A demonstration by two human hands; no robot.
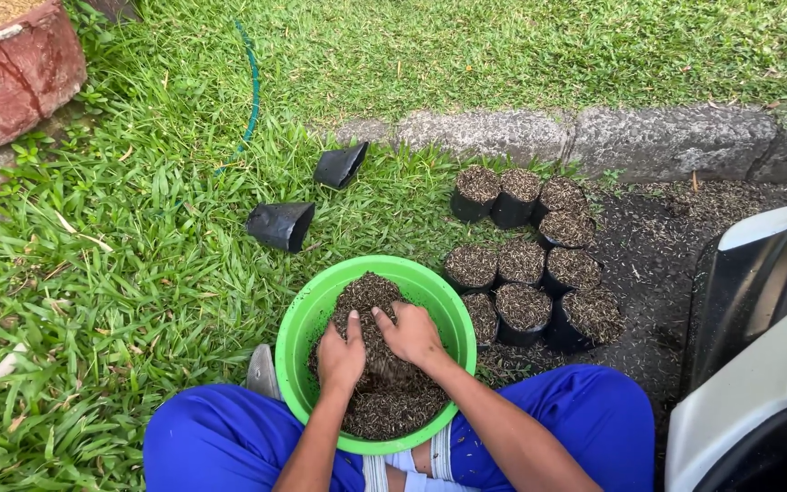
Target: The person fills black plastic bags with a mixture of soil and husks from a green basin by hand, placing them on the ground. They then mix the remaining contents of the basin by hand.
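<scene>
Head camera, looking down at a seated person in blue trousers (pixel 594 419) with a green plastic basin (pixel 316 305) held between the knees; all places below are given relative to this basin

- Dark husk-like potting mix (pixel 384 401): fills the basin, heaped toward its far side
- Left hand (pixel 341 353): inside the basin, palm down on the mix, fingers curled loosely into it; whether it grips a handful cannot be told
- Right hand (pixel 412 335): inside the basin, just beside the left hand, thumb raised, fingers bent into the heap and partly buried; what it holds cannot be told
- Filled black nursery bags (pixel 523 305): a cluster standing upright just right of the basin and beyond it, each topped with the same dark mix, the nearest touching or almost touching the rim
- Empty black nursery bags (pixel 281 224): two lying on their sides on the grass beyond the basin, to its far left, well apart from the filled cluster
- Grass (pixel 120 273): left of and beyond the basin
- Stone kerb (pixel 667 137): beyond the filled bags, far right
- Green hose (pixel 253 82): on the grass, far beyond the basin
- Grey sandal (pixel 262 372): against the basin's near left side
</scene>
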